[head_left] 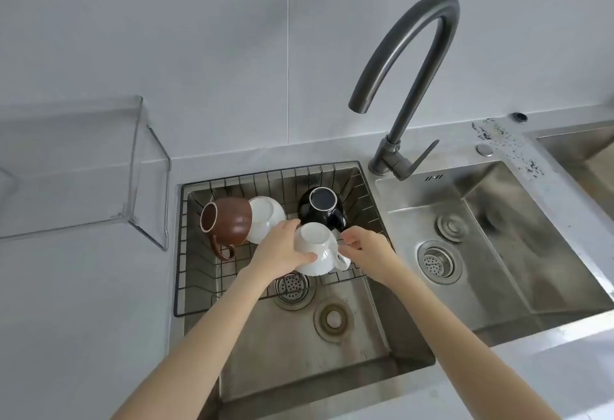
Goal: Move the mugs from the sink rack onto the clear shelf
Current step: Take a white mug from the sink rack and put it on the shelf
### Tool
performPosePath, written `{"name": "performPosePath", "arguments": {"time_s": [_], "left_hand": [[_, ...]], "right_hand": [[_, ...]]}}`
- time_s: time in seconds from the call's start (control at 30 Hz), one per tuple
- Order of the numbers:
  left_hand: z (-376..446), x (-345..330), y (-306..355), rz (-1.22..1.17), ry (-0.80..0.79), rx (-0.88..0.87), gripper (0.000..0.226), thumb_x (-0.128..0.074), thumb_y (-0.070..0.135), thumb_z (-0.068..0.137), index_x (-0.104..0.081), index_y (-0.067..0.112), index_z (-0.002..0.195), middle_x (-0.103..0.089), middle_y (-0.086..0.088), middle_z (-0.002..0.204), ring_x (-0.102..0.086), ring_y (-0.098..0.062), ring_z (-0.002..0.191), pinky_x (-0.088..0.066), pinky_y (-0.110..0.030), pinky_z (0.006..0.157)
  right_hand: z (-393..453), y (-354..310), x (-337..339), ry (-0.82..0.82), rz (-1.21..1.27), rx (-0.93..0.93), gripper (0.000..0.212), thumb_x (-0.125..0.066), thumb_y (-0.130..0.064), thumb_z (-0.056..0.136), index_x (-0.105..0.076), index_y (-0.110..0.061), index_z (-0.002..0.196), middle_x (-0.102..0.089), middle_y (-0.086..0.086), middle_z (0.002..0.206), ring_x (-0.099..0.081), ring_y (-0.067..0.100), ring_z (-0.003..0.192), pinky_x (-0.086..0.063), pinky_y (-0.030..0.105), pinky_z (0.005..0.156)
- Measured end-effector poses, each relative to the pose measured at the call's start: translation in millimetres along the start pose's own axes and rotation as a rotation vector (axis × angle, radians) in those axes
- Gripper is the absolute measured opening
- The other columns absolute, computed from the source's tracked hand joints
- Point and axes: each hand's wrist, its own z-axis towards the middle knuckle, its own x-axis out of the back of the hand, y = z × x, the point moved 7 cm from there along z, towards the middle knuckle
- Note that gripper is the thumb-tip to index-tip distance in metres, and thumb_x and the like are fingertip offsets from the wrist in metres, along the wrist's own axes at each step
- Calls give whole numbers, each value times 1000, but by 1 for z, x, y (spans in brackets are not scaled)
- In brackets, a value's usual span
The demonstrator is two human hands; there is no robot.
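Observation:
A black wire rack (186,246) sits in the left sink basin and holds several mugs. At its left a brown mug (229,222) lies on its side, mouth to the left. A white mug (265,217) stands upside down beside it, and a black mug (324,207) is upside down at the back right. My left hand (282,250) grips the body of a second white mug (315,250), upside down at the rack's front. My right hand (367,250) pinches at this mug's handle. The clear shelf (83,167) stands on the counter to the left, with nothing on it.
A tall dark curved faucet (408,80) rises behind the sink between the two basins. A second steel basin (498,253) with a drain strainer lies to the right. Grey countertop (83,303) surrounds the sink on the left, under and in front of the shelf.

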Motion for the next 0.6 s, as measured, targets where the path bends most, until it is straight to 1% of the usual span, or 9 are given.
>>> {"name": "performPosePath", "arguments": {"time_s": [0.1, 0.13, 0.2, 0.3, 0.37, 0.43, 0.5, 0.57, 0.6], "left_hand": [[10, -5, -6, -63, -26, 41, 91, -73, 33, 71, -21, 10, 142, -28, -9, 150, -30, -24, 136, -29, -38, 109], [13, -7, -8, -71, -41, 54, 94, -74, 33, 70, -20, 10, 142, -27, -9, 151, -29, -24, 136, -28, -38, 110], [18, -14, -10, -96, -69, 73, 96, -76, 32, 67, -20, 10, 142, -27, -8, 151, -27, -24, 138, -27, -38, 111], [22, -20, -10, -112, -87, 63, 94, -77, 30, 63, -26, 10, 140, -35, -8, 147, -31, -25, 136, -31, -38, 109], [24, -20, -10, -126, -81, 57, 88, -78, 27, 63, -33, 10, 136, -43, -7, 141, -38, -23, 131, -36, -31, 100], [22, -18, -6, -139, -71, 43, 77, -79, 22, 63, -41, 8, 129, -51, -9, 132, -46, -21, 118, -34, -26, 87], [21, -15, -2, -142, -66, 28, 71, -79, 20, 63, -45, 7, 124, -55, -10, 127, -46, -16, 102, -33, -25, 83], [20, -13, 0, -151, -59, 11, 70, -79, 20, 63, -46, 7, 123, -57, -10, 124, -43, -11, 98, -34, -26, 82], [20, -12, 1, -159, -56, 9, 70, -80, 20, 63, -47, 7, 123, -58, -9, 123, -45, -11, 99, -35, -25, 82]], "right_hand": [[7, 11, -7, -27, 25, -62, 32, -55, -21, 86, -53, -8, 115, -62, 11, 116, -59, 28, 103, -51, 40, 87], [8, 15, -11, -36, 33, -72, 32, -56, -21, 86, -52, -8, 115, -62, 12, 115, -59, 28, 103, -51, 39, 88], [11, 19, -16, -35, 71, -79, 33, -58, -21, 85, -53, -9, 116, -62, 11, 115, -59, 24, 102, -49, 33, 86], [16, 22, -17, -10, 112, -71, 29, -60, -21, 84, -58, -10, 111, -66, 9, 111, -60, 20, 99, -47, 27, 82], [18, 23, -18, -9, 132, -69, 24, -60, -19, 83, -60, -9, 106, -67, 10, 107, -61, 20, 97, -46, 26, 79], [19, 23, -19, -2, 156, -61, 21, -60, -17, 83, -61, -8, 103, -68, 10, 106, -62, 20, 96, -48, 27, 80], [19, 23, -20, 2, 170, -58, 20, -60, -16, 83, -60, -9, 102, -68, 10, 107, -62, 21, 97, -51, 31, 84], [20, 23, -21, -2, 175, -61, 20, -59, -16, 83, -60, -9, 101, -68, 10, 108, -62, 22, 99, -52, 35, 89], [19, 23, -21, 0, 177, -64, 20, -59, -16, 83, -60, -8, 101, -68, 11, 108, -62, 23, 100, -52, 37, 90]]}}
